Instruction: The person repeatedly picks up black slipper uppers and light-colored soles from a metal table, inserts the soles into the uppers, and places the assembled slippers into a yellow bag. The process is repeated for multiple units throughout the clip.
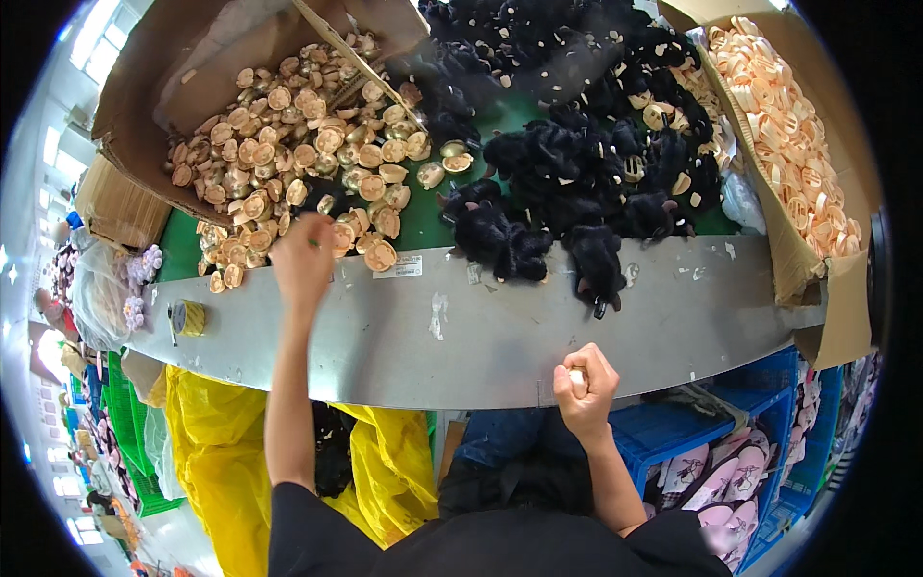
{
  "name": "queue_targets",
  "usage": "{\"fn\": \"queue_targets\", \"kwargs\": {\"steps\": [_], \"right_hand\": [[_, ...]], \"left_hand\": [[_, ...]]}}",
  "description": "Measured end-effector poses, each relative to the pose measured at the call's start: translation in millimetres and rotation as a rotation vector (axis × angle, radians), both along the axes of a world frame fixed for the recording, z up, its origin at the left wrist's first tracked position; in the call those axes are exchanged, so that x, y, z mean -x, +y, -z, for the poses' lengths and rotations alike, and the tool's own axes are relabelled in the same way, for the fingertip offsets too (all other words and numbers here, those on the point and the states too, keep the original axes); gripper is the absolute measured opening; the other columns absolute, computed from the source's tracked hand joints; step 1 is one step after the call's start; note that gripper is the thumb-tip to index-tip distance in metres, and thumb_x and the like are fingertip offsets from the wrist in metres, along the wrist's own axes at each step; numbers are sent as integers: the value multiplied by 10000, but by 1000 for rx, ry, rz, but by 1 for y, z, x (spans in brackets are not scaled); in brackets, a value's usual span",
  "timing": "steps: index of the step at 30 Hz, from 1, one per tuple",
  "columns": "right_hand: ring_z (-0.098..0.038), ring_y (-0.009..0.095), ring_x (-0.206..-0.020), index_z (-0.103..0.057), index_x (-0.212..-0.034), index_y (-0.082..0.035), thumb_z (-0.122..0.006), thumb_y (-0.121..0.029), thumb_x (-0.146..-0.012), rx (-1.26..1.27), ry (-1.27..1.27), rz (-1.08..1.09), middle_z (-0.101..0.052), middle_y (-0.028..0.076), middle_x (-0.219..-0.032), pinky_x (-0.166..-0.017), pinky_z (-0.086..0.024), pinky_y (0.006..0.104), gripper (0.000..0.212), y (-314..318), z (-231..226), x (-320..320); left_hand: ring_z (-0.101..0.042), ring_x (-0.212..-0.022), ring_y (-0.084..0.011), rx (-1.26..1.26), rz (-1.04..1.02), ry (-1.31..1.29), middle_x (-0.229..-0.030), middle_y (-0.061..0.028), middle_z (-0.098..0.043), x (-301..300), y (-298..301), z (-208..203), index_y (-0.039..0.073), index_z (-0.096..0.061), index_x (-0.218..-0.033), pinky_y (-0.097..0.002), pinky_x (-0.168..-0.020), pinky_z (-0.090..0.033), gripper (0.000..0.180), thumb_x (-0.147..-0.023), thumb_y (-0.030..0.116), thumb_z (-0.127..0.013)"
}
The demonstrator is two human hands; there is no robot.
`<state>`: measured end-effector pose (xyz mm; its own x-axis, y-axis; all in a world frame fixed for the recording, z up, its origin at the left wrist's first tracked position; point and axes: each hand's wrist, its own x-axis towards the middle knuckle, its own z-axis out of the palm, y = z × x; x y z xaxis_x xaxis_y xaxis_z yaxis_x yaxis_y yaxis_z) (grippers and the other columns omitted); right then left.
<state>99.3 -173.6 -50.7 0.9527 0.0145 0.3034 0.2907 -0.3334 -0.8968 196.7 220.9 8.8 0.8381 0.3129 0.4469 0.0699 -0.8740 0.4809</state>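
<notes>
A long worktable with a green top and a smooth grey metal front strip (500,370) spans the view, and on its left a large brown cardboard box (135,111) lies with its mouth toward the middle, while a tall brown cardboard box (781,255) on the right is filled with pale peach slotted plastic pieces (769,111). Between them spreads a heap of black fluffy plush pieces (553,159), some showing small pinkish rounded ears, the nearest ones resting on the metal strip. Out of the left box spills a pile of round, shallow plastic half-shells (255,154), matte peach on their moulded inner faces and shiny pale gold on their outer sides, tumbled every way up. The left hand (306,255) is over the near edge of this pile, blurred and with its fingers bent; whether it pinches anything, I cannot tell. The right hand (586,389) is curled into a fist above the front edge of the table, well apart from the left. Just beyond the left hand, a small black plush piece (312,195) lies among the shells. Smallest is a cream-coloured piece (577,378), partly hidden, gripped between the right hand's thumb and fingers
</notes>
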Motion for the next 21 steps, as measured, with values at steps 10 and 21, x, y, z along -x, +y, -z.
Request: {"fn": "queue_targets", "kwargs": {"steps": [10, 21], "right_hand": [[-603, 264, -631, -629, -819, -44, -728, -32, -787, 168, -118, 102, -593, 112, -780, -549, -492, 340, 105, 4, 10, -7], [-588, 265, -715, -604, -866, -41, -722, -44, -812, 143, -148, 191, -564, 124, -923, -625, -504, 349, 129, -2, 12, 0]], "left_hand": [[-643, -1171, -373, -185, 233, 345, -1278, -190, -670, -106, 107, 66, 82, -633, -1336, -459, -967, -535, 587, -775, 118, -800], [-664, -1134, -341, -133, -59, -201, -1199, -208, -688, -19, 73, -18, 45, -511, -1391, -417, -999, -494, 629, -790, -125, -578]]}}
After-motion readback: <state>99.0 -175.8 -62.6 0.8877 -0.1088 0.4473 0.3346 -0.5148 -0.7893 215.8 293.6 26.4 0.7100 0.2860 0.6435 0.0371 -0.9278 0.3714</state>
